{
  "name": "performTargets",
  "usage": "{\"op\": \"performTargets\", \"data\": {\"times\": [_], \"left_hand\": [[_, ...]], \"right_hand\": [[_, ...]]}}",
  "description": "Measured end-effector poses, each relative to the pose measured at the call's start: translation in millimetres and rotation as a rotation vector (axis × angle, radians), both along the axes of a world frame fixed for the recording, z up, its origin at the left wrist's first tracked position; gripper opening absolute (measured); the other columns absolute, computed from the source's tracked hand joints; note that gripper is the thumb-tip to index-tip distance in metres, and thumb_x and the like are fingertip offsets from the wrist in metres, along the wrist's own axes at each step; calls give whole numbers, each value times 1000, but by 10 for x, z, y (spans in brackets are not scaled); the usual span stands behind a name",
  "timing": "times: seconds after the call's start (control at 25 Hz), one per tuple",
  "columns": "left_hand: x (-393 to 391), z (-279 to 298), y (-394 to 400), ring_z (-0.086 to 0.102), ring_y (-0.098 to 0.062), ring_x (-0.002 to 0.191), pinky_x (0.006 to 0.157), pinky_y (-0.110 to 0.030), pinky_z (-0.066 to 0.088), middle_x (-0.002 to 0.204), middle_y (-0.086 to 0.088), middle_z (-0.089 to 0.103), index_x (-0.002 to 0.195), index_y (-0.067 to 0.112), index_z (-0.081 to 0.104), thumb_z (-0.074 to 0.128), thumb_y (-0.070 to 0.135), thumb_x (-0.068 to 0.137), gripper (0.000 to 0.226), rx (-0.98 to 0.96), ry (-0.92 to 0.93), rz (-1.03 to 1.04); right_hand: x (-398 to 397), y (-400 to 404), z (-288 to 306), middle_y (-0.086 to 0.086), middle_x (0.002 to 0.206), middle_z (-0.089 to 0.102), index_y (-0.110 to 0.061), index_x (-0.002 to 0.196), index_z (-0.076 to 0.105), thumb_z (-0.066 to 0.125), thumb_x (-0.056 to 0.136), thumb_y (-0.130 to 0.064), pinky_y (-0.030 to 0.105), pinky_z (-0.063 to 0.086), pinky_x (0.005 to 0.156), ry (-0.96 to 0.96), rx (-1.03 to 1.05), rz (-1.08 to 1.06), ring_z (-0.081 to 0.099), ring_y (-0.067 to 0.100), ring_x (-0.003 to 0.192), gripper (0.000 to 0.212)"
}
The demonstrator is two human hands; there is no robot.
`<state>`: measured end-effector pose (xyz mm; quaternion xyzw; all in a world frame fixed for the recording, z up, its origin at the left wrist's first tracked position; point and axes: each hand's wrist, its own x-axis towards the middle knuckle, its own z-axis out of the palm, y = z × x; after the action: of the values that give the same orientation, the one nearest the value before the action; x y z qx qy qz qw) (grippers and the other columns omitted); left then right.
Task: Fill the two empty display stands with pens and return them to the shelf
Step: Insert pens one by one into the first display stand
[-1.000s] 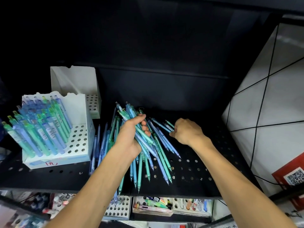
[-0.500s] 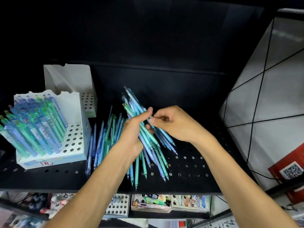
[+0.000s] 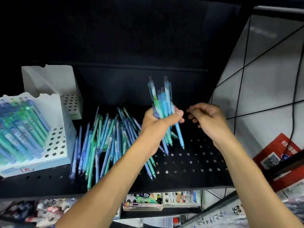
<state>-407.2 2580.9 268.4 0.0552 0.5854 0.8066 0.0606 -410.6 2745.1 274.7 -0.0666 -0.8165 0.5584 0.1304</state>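
Observation:
My left hand [image 3: 158,120] grips a bundle of blue and green pens [image 3: 162,99], held nearly upright above the black perforated shelf [image 3: 189,163]. My right hand [image 3: 207,117] hovers just right of the bundle with loosely curled fingers, holding nothing. A loose pile of pens [image 3: 102,142] lies on the shelf, left of my left arm. At the left stands a white display stand [image 3: 56,145], partly filled with pens [image 3: 21,129]. Behind it is a second white stand [image 3: 70,102] whose holes are bare.
A white tiled wall [image 3: 263,79] closes the shelf on the right, with a black cable across it. A red box [image 3: 279,155] with a QR code sits at the lower right. Below the shelf are trays of assorted stationery [image 3: 148,201].
My left hand lifted the bundle of pens off the shelf and turned it upright. My right hand let go of the bundle and drew back to the right.

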Motion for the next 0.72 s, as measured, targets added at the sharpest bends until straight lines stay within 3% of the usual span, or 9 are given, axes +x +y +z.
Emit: {"op": "performTargets", "data": {"times": [0.12, 0.28, 0.36, 0.48, 0.56, 0.64, 0.72], "left_hand": [[95, -190, 232, 70, -14, 70, 77, -27, 57, 70, 2, 71, 85, 14, 65, 78, -1, 80, 21, -145, 32, -29], [73, -341, 279, 73, -26, 83, 83, -35, 58, 79, -3, 72, 87, 17, 66, 82, 4, 77, 23, -205, 36, -34], [68, -329, 270, 73, -23, 78, 82, -35, 57, 77, 0, 72, 87, 16, 66, 79, 1, 79, 22, -89, -4, -7], [24, -239, 104, 67, -18, 72, 79, -34, 58, 75, -2, 67, 88, 11, 62, 71, -2, 83, 17, 281, -97, 86], [-36, -173, -137, 64, -16, 71, 77, -31, 58, 75, -3, 63, 89, 13, 60, 69, 3, 84, 15, 459, -128, 134], [-97, -106, -414, 64, -14, 69, 78, -30, 57, 73, -2, 62, 87, 15, 60, 70, 9, 81, 13, 540, -155, 184], [-119, -67, -671, 66, -13, 69, 83, -30, 56, 73, 0, 63, 87, 16, 59, 68, 14, 85, 9, 570, -190, 239]], "right_hand": [[19, 220, -82, -5, 78, 69, -24, 85, 70, 56, 98, -13, 7, 41, 53, -14, 25, -59, 58, -6, 60, 22], [2, 299, -160, -6, 78, 68, -17, 92, 71, 55, 98, -11, 7, 41, 51, -53, 58, -35, 57, -9, 56, 18], [-58, 243, -208, -4, 78, 69, -19, 90, 71, 57, 97, -11, 14, 48, 58, -82, 142, 22, 59, -5, 60, 18], [-208, 54, -356, -5, 85, 71, -26, 89, 71, 65, 91, -26, 29, 52, 74, -139, 444, 128, 65, 11, 77, 6], [-280, -133, -493, -5, 93, 69, -25, 99, 71, 68, 88, -40, 29, 51, 75, -179, 708, 198, 65, 16, 86, 19], [-322, -300, -585, -3, 97, 67, -23, 100, 69, 69, 88, -41, 29, 48, 73, -175, 839, 199, 64, 19, 91, 21], [-355, -389, -585, -1, 95, 69, -22, 95, 66, 67, 91, -32, 30, 49, 72, -176, 831, 161, 66, 22, 91, 11]]}}
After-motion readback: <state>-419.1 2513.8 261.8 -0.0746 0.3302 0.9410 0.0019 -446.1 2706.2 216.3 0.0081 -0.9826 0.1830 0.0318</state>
